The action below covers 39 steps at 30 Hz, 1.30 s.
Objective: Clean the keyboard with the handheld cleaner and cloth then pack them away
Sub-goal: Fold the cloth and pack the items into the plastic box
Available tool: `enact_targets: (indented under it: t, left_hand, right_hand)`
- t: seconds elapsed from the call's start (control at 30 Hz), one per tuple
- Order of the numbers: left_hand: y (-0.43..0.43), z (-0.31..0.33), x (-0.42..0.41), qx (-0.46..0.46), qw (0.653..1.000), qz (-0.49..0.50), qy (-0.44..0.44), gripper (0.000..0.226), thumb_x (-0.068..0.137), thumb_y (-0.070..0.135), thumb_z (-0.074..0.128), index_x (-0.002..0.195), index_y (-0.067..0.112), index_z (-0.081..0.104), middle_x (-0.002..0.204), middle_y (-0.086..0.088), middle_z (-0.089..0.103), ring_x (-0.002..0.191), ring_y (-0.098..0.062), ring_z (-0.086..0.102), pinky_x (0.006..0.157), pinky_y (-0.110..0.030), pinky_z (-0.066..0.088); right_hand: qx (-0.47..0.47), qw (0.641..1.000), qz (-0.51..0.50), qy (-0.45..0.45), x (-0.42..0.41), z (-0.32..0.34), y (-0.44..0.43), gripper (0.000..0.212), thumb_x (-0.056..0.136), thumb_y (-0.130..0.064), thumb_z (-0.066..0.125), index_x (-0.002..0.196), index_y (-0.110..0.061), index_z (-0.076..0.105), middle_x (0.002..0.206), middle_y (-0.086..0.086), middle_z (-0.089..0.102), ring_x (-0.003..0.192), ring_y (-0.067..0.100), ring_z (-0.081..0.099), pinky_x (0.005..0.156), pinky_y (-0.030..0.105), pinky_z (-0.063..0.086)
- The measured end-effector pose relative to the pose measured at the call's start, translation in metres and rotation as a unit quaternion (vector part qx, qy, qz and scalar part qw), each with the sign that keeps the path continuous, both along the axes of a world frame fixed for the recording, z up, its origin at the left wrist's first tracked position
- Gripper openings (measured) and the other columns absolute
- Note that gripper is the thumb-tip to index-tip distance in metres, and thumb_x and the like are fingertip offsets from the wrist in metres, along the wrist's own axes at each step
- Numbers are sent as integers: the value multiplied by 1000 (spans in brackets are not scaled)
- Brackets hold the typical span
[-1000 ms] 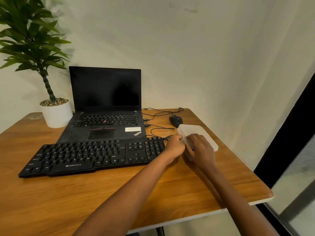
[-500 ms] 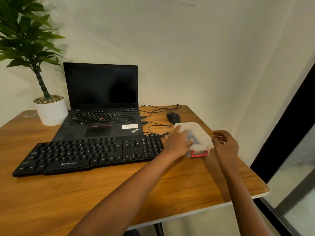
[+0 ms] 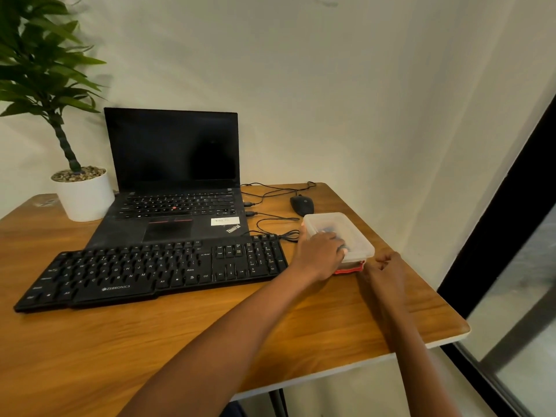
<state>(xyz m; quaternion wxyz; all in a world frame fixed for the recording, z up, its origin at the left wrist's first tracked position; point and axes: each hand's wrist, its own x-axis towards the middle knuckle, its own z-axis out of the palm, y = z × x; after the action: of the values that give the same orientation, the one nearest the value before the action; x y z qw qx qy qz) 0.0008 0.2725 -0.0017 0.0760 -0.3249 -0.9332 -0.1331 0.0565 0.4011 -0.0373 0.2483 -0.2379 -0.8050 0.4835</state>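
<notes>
A black keyboard (image 3: 156, 269) lies across the wooden table (image 3: 210, 326) in front of a laptop. To its right stands a translucent plastic box (image 3: 355, 236) with its lid on and a red latch (image 3: 350, 269) at the near end. Something dark shows dimly through the lid; I cannot tell the cleaner or the cloth apart. My left hand (image 3: 322, 254) lies over the lid's near left part, thumb against the box's left side. My right hand (image 3: 388, 266) is just right of the box's near corner, fingers curled in, nothing visible in it.
An open black laptop (image 3: 174, 176) stands behind the keyboard, with a potted plant in a white pot (image 3: 82, 195) to its left. A black mouse (image 3: 301, 205) and loose cables (image 3: 270, 219) lie behind the box. The table's right edge (image 3: 436, 284) is close to my right hand.
My right hand has left the top of the box and come down beside its near right corner, uncovering the red latch. My left hand has slid from the box's left edge onto the lid.
</notes>
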Motion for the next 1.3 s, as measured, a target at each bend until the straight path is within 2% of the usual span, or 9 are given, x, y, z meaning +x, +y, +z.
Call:
enact_targets:
  t: [0.17, 0.3, 0.53, 0.83, 1.0, 1.1, 1.17, 1.23, 1.3]
  left_hand:
    - [-2, 2, 2, -10, 1000, -1, 0, 41, 102, 32, 28, 135, 18, 47, 143, -1, 44, 134, -18, 35, 113, -54, 1]
    - [-2, 3, 5, -24, 1000, 1, 4, 42, 102, 32, 26, 135, 16, 47, 143, -3, 43, 134, -20, 35, 112, -55, 4]
    - [-3, -3, 0, -63, 998, -20, -11, 79, 83, 69, 42, 142, 17, 36, 150, -5, 32, 139, -24, 26, 112, -57, -1]
    - [-2, -8, 2, 12, 1000, -7, 15, 49, 98, 46, 34, 138, 20, 44, 148, -2, 39, 138, -21, 29, 114, -52, -2]
    - [-1, -8, -4, 30, 1000, -4, -2, 48, 96, 50, 35, 129, 22, 56, 141, 0, 48, 132, -19, 38, 113, -54, -4]
    - [-4, 3, -18, 110, 993, -11, -49, 43, 97, 43, 35, 99, 19, 71, 109, 1, 67, 104, -17, 56, 106, -49, 20]
    - [-9, 5, -35, 235, 970, 41, -39, 30, 96, 27, 43, 94, 14, 70, 99, 2, 65, 91, -15, 56, 87, -34, 39]
    - [-16, 3, -60, 311, 939, 141, -33, 23, 95, 20, 45, 99, 12, 66, 107, -2, 57, 94, -14, 51, 75, -25, 38]
    - [-18, 1, -85, 298, 928, 189, -117, 25, 95, 22, 42, 79, 11, 58, 96, -9, 54, 79, -15, 48, 65, -28, 33]
  right_hand:
    - [28, 1000, -4, 1, 3, 4, -8, 22, 91, -20, 54, 109, -11, 46, 83, -4, 48, 70, 9, 48, 53, 16, 34]
    - [6, 1000, -2, 18, 6, 4, -10, 23, 91, -20, 55, 110, -10, 46, 97, 3, 51, 71, 7, 47, 54, 14, 33]
    - [-213, 974, 14, 74, 6, 13, -7, 14, 96, -16, 47, 102, -7, 56, 89, 15, 63, 71, 20, 61, 70, 35, 56]
    - [-175, 981, 30, 80, 9, 8, -8, 6, 92, -10, 54, 96, -13, 57, 99, 17, 63, 80, 23, 64, 75, 39, 57]
    - [131, 989, -52, 45, -1, 24, -10, 23, 86, -17, 61, 108, -13, 54, 100, 10, 60, 84, 19, 56, 74, 29, 49]
    - [259, 965, 0, 47, -22, 39, -20, 18, 88, -17, 56, 102, -7, 63, 108, 10, 61, 100, 23, 51, 82, 32, 43]
    - [298, 953, 53, -6, -37, 43, -22, 22, 90, -21, 53, 103, -9, 65, 119, 9, 59, 109, 23, 49, 91, 33, 41]
    - [310, 945, 79, -71, -46, 42, -19, 24, 90, -27, 54, 104, -13, 66, 124, 6, 58, 110, 20, 50, 97, 34, 42]
    - [317, 941, 78, -95, -50, 39, -16, 22, 88, -31, 57, 101, -16, 68, 125, 2, 57, 110, 18, 50, 99, 38, 43]
